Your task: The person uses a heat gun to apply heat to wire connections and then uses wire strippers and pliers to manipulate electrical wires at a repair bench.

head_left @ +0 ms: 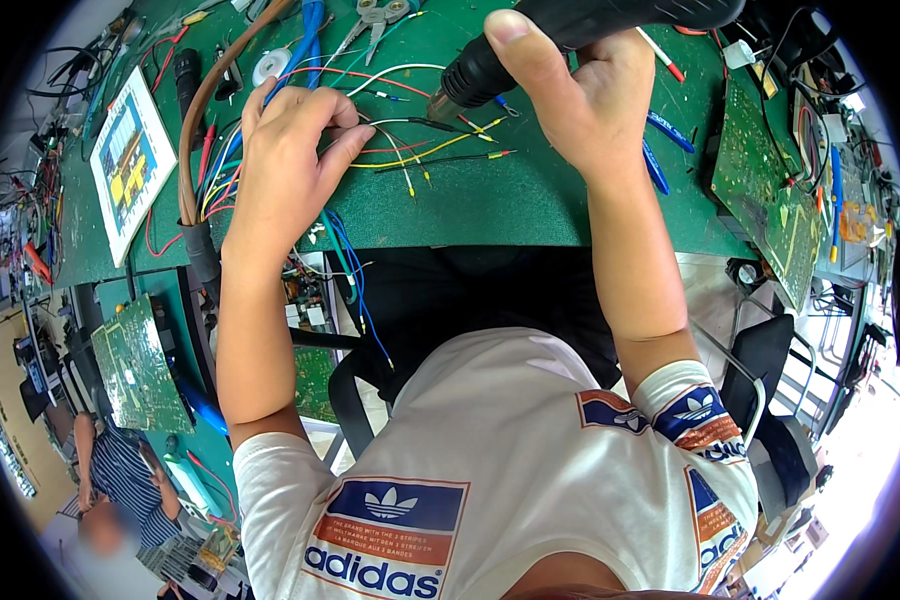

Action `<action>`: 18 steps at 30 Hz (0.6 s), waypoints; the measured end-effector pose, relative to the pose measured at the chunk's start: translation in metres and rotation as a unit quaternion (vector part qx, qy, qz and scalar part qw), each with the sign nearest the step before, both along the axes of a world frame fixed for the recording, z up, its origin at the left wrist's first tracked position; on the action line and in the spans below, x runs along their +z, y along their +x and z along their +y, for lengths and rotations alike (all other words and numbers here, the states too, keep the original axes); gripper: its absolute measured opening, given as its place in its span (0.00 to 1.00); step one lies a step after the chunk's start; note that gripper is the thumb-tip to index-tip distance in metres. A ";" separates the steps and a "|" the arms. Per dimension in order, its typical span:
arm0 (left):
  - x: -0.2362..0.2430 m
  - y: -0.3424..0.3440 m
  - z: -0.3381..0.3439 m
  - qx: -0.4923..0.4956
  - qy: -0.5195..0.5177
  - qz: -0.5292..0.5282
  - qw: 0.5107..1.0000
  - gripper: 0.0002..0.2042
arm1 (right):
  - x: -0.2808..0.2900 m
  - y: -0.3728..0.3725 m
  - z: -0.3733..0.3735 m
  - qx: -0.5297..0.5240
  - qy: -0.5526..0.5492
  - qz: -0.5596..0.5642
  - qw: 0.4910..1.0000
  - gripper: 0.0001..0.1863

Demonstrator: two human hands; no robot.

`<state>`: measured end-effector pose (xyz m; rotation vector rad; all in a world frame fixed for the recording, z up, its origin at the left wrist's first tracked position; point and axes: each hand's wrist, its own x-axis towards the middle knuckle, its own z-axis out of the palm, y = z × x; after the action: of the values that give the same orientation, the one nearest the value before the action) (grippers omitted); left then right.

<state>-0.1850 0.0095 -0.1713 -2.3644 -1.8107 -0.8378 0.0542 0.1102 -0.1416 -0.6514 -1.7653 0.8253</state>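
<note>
White shirt point(510, 430) | left grip point(286, 150) pinches wire point(394, 121) | right grip point(600, 115) closed round heat gun point(595, 18)

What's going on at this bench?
A person is working with both bare hands over a green tabletop. The right hand grips a black heat gun, by the look of it, its metal nozzle close to some thin wires. The left hand pinches a thin wire from that spread, with a dark piece on it just by the nozzle. Pliers lie farther back, and a green circuit board is off to the right.
</note>
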 end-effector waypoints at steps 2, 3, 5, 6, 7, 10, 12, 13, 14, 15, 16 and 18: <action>0.000 -0.001 0.000 -0.005 0.004 0.004 1.000 0.09 | -0.001 0.000 0.001 -0.005 0.004 -0.002 1.000 0.11; 0.000 -0.002 0.000 -0.008 0.006 0.009 1.000 0.09 | -0.002 0.000 0.001 -0.005 0.001 -0.003 1.000 0.11; 0.000 -0.003 0.000 -0.012 0.005 0.012 1.000 0.09 | -0.004 0.000 0.001 -0.007 -0.003 -0.005 1.000 0.11; 0.001 -0.003 0.000 -0.012 0.002 0.012 1.000 0.09 | -0.004 0.000 0.001 -0.009 -0.003 -0.007 1.000 0.11; 0.002 -0.003 0.000 -0.012 0.000 0.011 1.000 0.09 | -0.004 -0.001 0.001 -0.011 -0.004 -0.009 1.000 0.12; 0.006 -0.003 0.000 -0.015 -0.023 0.012 1.000 0.07 | -0.007 -0.002 0.000 -0.003 -0.005 0.009 1.000 0.11; 0.008 -0.003 0.001 -0.017 -0.035 0.011 0.999 0.06 | -0.008 -0.003 -0.002 -0.001 -0.017 0.022 1.000 0.10; 0.009 -0.003 0.001 -0.016 -0.040 0.011 0.999 0.06 | -0.008 -0.004 -0.002 0.002 -0.023 0.028 0.999 0.10; 0.009 -0.003 0.001 -0.016 -0.044 0.015 0.999 0.05 | -0.009 -0.004 -0.002 0.008 -0.020 0.033 0.999 0.10; 0.010 -0.004 0.002 -0.017 -0.049 0.020 0.998 0.05 | -0.010 -0.004 -0.002 0.013 -0.018 0.038 0.999 0.09; 0.011 -0.004 0.002 -0.017 -0.053 0.024 0.998 0.04 | -0.011 -0.004 -0.001 0.019 -0.015 0.043 0.999 0.09; 0.012 -0.002 0.004 -0.018 -0.044 0.025 0.999 0.05 | -0.016 -0.011 0.001 0.023 0.013 0.094 0.995 0.09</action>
<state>-0.1873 0.0131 -0.1593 -2.4544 -1.8288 -0.7104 0.0431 0.1116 -0.1578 -0.4994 -1.6223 0.8654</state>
